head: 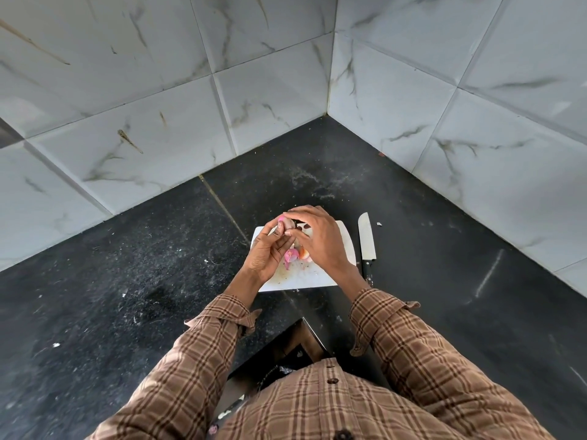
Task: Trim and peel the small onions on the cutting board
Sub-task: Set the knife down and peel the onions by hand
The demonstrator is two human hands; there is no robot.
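Note:
A small pink onion (283, 222) is held up above the white cutting board (344, 246). My left hand (266, 252) grips it from below, fingers curled round it. My right hand (317, 239) comes over the top, its fingertips pinching at the onion's skin. Under my hands, pink onion pieces and peel (293, 256) lie on the board, partly hidden. The knife (367, 241) lies on the counter just right of the board, blade pointing away, untouched.
The board sits on a black stone counter (143, 265) in a corner between two white marble-tiled walls (158, 106). Small scraps and specks dot the counter. The counter's front edge is near my body.

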